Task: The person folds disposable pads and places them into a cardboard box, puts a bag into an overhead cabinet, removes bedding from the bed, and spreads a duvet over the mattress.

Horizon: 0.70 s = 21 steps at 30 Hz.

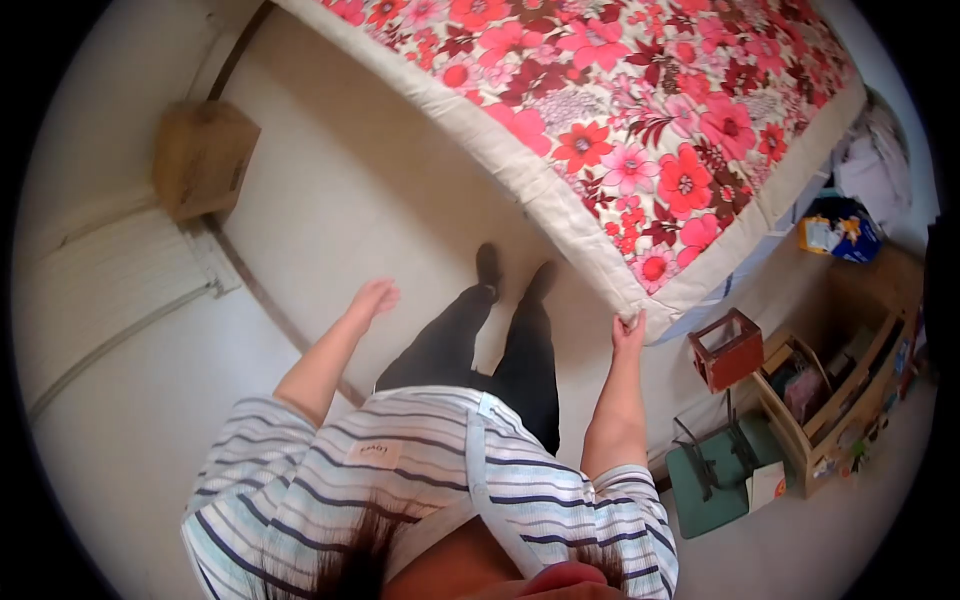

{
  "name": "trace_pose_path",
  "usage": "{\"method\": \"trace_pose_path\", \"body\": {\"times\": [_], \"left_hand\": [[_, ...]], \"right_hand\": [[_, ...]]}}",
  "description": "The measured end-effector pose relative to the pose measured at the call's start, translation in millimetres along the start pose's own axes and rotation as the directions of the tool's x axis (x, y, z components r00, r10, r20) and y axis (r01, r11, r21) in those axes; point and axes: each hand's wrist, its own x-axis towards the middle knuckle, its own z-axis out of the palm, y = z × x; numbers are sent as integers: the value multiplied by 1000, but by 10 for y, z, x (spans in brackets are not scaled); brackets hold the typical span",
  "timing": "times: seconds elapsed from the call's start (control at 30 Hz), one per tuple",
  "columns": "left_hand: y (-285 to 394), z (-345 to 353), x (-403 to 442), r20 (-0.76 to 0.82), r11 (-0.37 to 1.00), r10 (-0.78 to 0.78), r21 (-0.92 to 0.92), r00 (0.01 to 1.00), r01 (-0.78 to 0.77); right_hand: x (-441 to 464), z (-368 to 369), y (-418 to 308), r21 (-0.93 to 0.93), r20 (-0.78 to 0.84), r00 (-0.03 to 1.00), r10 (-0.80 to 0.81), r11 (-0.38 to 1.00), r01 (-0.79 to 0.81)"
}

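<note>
A floral quilt (590, 150) with pink and red flowers and a cream border is spread over the bed in the upper right. My right hand (628, 328) grips the border at the quilt's near corner, fingers closed on the fabric. Blue-and-white bedding (720, 290) peeks out beneath that edge. Off to the left, my left hand (374, 298) hangs in the air over the floor, holding nothing, its fingers stretched out.
A cardboard box (207, 158) is by the left wall. Right of the bed are a dark red stool (727, 350), a green chair (715, 485) and a wooden cabinet (845, 410) with items inside. A blue-and-yellow package (845, 230) lies beside the bed.
</note>
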Motion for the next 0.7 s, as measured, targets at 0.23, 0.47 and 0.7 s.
{"method": "trace_pose_path", "body": {"times": [0.23, 0.47, 0.7], "left_hand": [[213, 602, -147, 89, 998, 3, 64, 996, -8], [475, 978, 38, 216, 1000, 25, -16, 976, -22], [1295, 1209, 720, 198, 953, 148, -289, 969, -87]], "right_hand": [[-619, 664, -205, 295, 53, 988, -145, 948, 123], [-356, 1082, -644, -253, -203, 944, -261, 945, 207], [-1679, 1586, -588, 59, 113, 874, -472, 881, 469]]}}
